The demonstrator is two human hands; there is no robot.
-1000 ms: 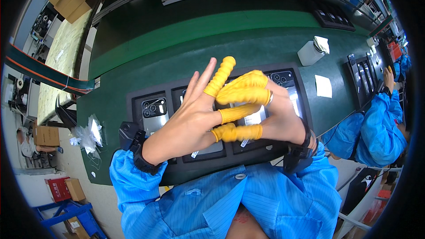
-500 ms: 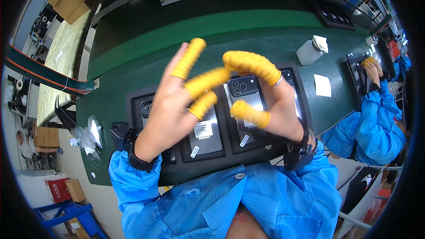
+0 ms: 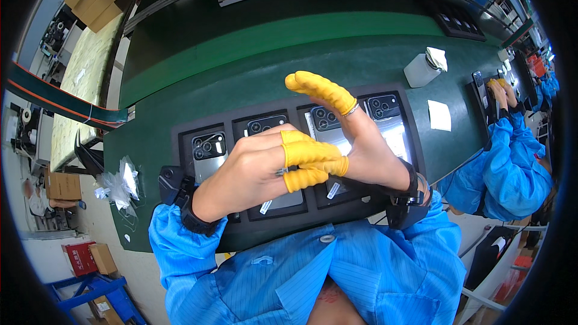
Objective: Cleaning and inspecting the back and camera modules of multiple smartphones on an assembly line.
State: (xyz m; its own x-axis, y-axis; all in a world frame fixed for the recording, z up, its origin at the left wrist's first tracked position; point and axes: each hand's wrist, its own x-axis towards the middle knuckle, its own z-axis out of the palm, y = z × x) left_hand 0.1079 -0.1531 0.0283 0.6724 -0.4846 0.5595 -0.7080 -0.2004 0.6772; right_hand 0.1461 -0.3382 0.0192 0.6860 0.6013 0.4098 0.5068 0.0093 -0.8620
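At your left, clear plastic point(image 3: 120, 185) lies crumpled on the green table point(image 3: 241, 63). Next, the black tray point(image 3: 175, 155) holds the leftmost phone point(image 3: 209, 148) in its compartment. Over the tray, your left hand point(image 3: 256, 161) pinches the yellow thumb cover point(image 3: 338, 167) on your right hand point(image 3: 368, 149), whose fingers extend, grasping nothing. Beyond, the rightmost phone point(image 3: 385, 108) lies in its compartment.
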